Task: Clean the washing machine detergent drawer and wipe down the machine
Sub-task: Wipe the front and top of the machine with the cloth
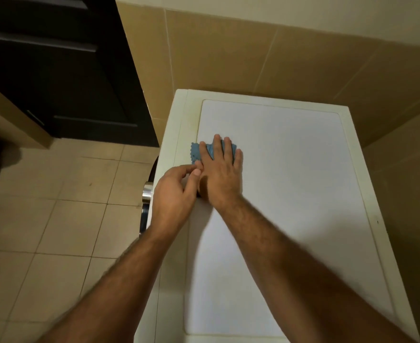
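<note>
While the top of the washing machine is being wiped, the detergent drawer is not seen, so its state cannot be judged. Beige wall tiles and a dark cabinet are seen behind. A blue cloth is pressed flat by the right hand; the left hand is loosely curled, holding nothing.
</note>
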The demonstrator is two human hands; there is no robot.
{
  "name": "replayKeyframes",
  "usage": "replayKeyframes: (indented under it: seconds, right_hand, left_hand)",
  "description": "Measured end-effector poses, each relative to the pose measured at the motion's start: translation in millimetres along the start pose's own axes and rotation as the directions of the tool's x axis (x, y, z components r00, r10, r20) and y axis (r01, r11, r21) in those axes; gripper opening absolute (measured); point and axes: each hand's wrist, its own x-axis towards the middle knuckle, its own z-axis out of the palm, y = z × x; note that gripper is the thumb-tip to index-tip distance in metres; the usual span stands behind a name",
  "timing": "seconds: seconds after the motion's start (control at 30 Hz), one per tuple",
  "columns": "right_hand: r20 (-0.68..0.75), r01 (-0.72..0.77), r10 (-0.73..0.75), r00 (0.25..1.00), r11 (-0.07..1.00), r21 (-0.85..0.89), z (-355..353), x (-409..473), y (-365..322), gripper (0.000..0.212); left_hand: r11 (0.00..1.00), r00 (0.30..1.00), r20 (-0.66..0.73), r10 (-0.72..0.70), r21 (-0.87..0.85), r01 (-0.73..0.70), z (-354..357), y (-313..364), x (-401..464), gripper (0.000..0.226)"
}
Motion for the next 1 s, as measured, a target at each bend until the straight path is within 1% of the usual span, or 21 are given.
replayKeyframes:
  seconds: [0.03, 0.1, 0.2, 0.27, 0.3, 0.37, 0.4, 0.43, 0.5, 0.53, 0.6, 0.67, 0.77, 0.83, 0.9, 0.97, 1.0]
  right_hand:
    - [-0.019, -0.021, 0.021, 1.0, 0.999, 0.028, -3, 14, -1, 0.06]
    - [-0.04, -0.052, 0.055, 0.998, 0.997, 0.065, -5, 37, -4, 0.056]
    - [-0.059, -0.064, 0.07, 0.996, 0.993, 0.096, -7, 55, -5, 0.055]
    - [-0.04, -0.038, 0.041, 0.998, 0.995, 0.089, -7, 46, -3, 0.059]
    - [-0.025, -0.01, 0.012, 1.0, 0.998, 0.068, -3, 37, -2, 0.066]
    - [-0.025, 0.045, -0.045, 0.999, 0.999, 0.007, 9, 10, 2, 0.091]
    - [-0.037, 0.065, -0.066, 0.997, 0.998, -0.023, 16, -4, 5, 0.099]
    - [-0.045, 0.082, -0.084, 0.995, 0.996, -0.043, 20, -16, 11, 0.102]
    - [-0.035, 0.131, -0.133, 0.99, 0.989, -0.064, 22, -24, 26, 0.096]
    - [-0.028, 0.145, -0.147, 0.989, 0.988, -0.056, 17, -20, 32, 0.088]
    - [-0.074, 0.087, -0.087, 0.993, 0.996, -0.01, 6, 1, 40, 0.064]
    - [-0.105, 0.019, -0.016, 0.994, 0.999, 0.033, -1, 27, 39, 0.056]
    - [-0.085, 0.007, -0.001, 0.996, 0.998, 0.064, -3, 49, 31, 0.055]
    - [-0.069, 0.029, -0.024, 0.997, 0.997, 0.077, -2, 42, 30, 0.056]
    - [-0.055, 0.121, -0.119, 0.991, 0.992, 0.039, 3, 21, 36, 0.061]
    - [-0.051, 0.217, -0.219, 0.974, 0.975, -0.047, 10, -7, 51, 0.075]
    - [-0.05, 0.246, -0.25, 0.967, 0.967, -0.069, 12, -18, 61, 0.077]
  left_hand:
    - [1.0, 1.0, -0.008, -0.001, 0.011, 0.001, -1, 0, 2, 0.037]
    - [0.999, 1.0, -0.023, -0.005, 0.045, 0.006, -3, 1, 7, 0.034]
    - [0.997, 0.999, -0.048, 0.009, 0.082, -0.005, -4, 5, 15, 0.033]
    - [0.996, 0.999, -0.04, 0.022, 0.089, -0.018, -1, 11, 20, 0.035]
    - [0.995, 0.999, -0.03, 0.026, 0.092, -0.024, 2, 14, 22, 0.035]
    - [0.995, 0.999, -0.011, 0.031, 0.093, -0.03, 10, 20, 22, 0.034]
    - [0.995, 0.999, -0.004, 0.038, 0.095, -0.037, 14, 22, 20, 0.033]
    - [0.994, 0.999, 0.004, 0.05, 0.1, -0.05, 17, 24, 17, 0.033]
    - [0.992, 0.997, 0.003, 0.073, 0.106, -0.073, 22, 24, 9, 0.032]
    - [0.992, 0.998, -0.002, 0.069, 0.102, -0.068, 22, 23, 4, 0.031]
    - [0.995, 0.999, -0.02, 0.031, 0.096, -0.029, 22, 21, -5, 0.034]
    - [0.993, 0.999, -0.036, 0.002, 0.117, 0.002, 20, 20, -12, 0.037]
    - [0.994, 0.998, -0.067, -0.013, 0.109, 0.02, 22, 24, -16, 0.036]
    - [0.995, 0.995, -0.096, -0.013, 0.092, 0.022, 29, 29, -19, 0.032]
    - [0.997, 0.992, -0.123, -0.016, 0.077, 0.026, 39, 35, -22, 0.031]
    - [0.998, 0.99, -0.137, -0.03, 0.05, 0.037, 50, 42, -26, 0.031]
    - [0.999, 0.989, -0.143, -0.033, 0.038, 0.039, 54, 44, -28, 0.032]
